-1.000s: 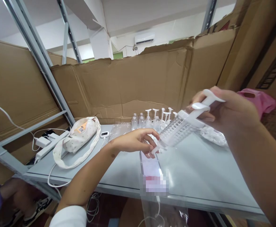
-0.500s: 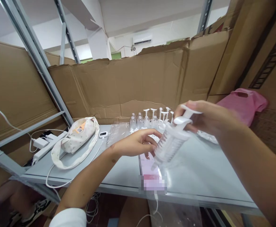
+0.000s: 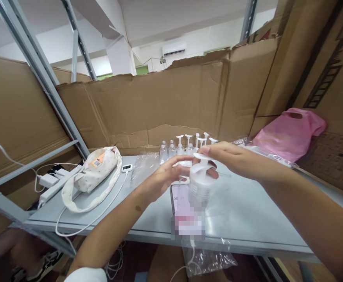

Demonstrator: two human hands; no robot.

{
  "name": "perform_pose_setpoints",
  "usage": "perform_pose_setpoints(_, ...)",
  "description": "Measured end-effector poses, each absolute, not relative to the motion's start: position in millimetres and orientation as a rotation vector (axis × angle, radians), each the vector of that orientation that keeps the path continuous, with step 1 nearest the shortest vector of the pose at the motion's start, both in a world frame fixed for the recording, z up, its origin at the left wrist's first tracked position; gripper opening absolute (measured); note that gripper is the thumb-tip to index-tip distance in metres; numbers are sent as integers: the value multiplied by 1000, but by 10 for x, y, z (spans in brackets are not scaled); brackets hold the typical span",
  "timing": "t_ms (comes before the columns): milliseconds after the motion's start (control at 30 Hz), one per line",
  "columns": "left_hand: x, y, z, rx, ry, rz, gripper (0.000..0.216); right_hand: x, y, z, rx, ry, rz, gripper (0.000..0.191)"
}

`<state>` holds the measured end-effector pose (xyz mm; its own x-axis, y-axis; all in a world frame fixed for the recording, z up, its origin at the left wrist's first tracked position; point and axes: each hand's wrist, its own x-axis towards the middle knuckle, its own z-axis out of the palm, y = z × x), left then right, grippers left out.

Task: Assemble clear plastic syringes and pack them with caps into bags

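A clear ribbed pump bottle (image 3: 200,188) with a white pump head stands upright, or nearly so, between my hands, above the front part of the table. My right hand (image 3: 228,156) holds it by the pump head, its fingers curled behind the neck. My left hand (image 3: 167,174) reaches in from the left. Its thumb and forefinger meet the side of the white collar, and its other fingertips are partly hidden. Just behind and below the bottle lies a phone (image 3: 179,199) with a lit pinkish screen. Motion blurs the bottle's lower part.
Several clear bottles (image 3: 172,149) and white pumps (image 3: 205,137) stand at the back by the cardboard (image 3: 153,105). A plastic bag (image 3: 144,166), a cloth bag (image 3: 97,172) and a small white device (image 3: 127,168) lie left. A pink bag (image 3: 288,133) is at right.
The pump bottle has gone from tilted to nearly upright and moved slightly left. My right hand moved left with it, and my left hand's fingers rose to the collar.
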<state>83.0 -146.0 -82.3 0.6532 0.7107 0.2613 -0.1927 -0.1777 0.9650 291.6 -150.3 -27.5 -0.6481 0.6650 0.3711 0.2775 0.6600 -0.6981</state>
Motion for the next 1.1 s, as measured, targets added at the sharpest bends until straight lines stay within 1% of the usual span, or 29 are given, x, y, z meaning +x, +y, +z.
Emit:
perform_pose_setpoints(67, 828, -1518, -887, 1529, 346, 864, 57, 2927, -1514, -277, -735, -2194, 783, 52)
perform_pose_setpoints(100, 836, -1548, -913, 1530, 348, 879, 56, 2928, -1528, -274, -732, -2172, 779, 50)
perform_pose_setpoints(200, 871, -1621, -946, 1563, 455, 928, 42, 2923, -1612, -247, -748, -2197, 771, 46)
perform_pose_setpoints(333, 903, -1690, -848, 1662, 565, 1017, 39, 2932, -1751, -217, -882, -2324, 653, 45)
perform_pose_setpoints(467, 917, -1762, -692, 1759, 597, 1058, 39, 2950, -1792, -255, -1039, -2371, 338, 42)
perform_pose_setpoints(667, 959, -1839, -589, 1929, 787, 1131, 41, 2903, -1827, -379, -1096, -2401, -128, 27)
perform_pose_setpoints(733, 956, -1852, -556, 1969, 849, 1152, 41, 2912, -1863, -401, -1062, -2330, -238, 24)
perform_pose_setpoints(833, 928, -1871, -464, 1962, 842, 1201, 42, 2971, -1909, -440, -880, -2002, -342, 13)
perform_pose_setpoints(867, 918, -1878, -423, 1960, 823, 1232, 42, 2996, -1921, -471, -812, -1864, -329, 16)
perform_pose_setpoints(933, 904, -1891, -339, 1970, 786, 1322, 41, 3028, -1942, -585, -696, -1671, -174, 42)
perform_pose_setpoints(1000, 915, -1897, -266, 1987, 756, 1423, 39, 3014, -1966, -776, -630, -1649, 134, 67)
perform_pose_setpoints(1100, 991, -1883, -202, 2029, 728, 1533, 37, 2881, -2005, -1123, -712, -1765, 540, 91)
